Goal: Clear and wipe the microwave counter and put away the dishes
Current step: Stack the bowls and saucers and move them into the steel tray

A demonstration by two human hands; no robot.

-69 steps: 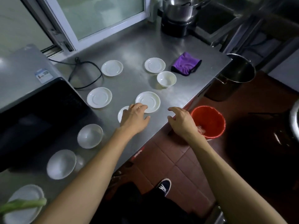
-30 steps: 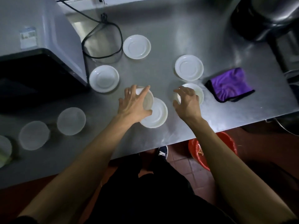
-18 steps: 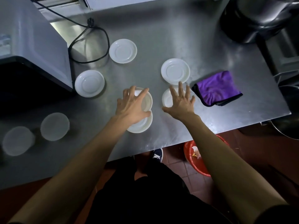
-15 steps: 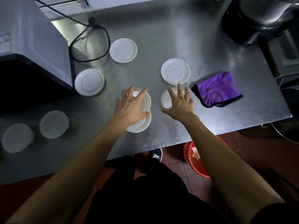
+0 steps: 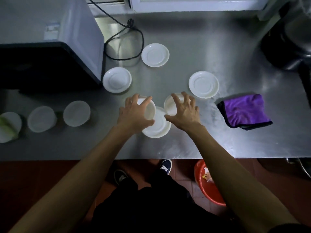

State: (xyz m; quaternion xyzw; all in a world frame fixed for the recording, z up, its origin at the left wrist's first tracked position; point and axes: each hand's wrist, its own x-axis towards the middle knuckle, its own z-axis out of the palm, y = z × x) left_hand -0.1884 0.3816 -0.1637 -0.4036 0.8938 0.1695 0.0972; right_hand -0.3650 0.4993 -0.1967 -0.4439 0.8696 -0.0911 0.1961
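On the steel counter (image 5: 193,39) lie four white saucers and two bowls; left hand (image 5: 133,115) grasps one bowl (image 5: 149,110), right hand (image 5: 183,113) the other bowl (image 5: 170,105). Beside: microwave (image 5: 50,39), purple cloth (image 5: 245,110).

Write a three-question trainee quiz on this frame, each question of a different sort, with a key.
1. True or false: the purple cloth lies under the microwave.
2. How many saucers lie apart from both hands?
3. The left hand grips: A) a small bowl B) the cable C) the red bucket

Key: 1. False, it lies right of the right hand. 2. Three. 3. A.
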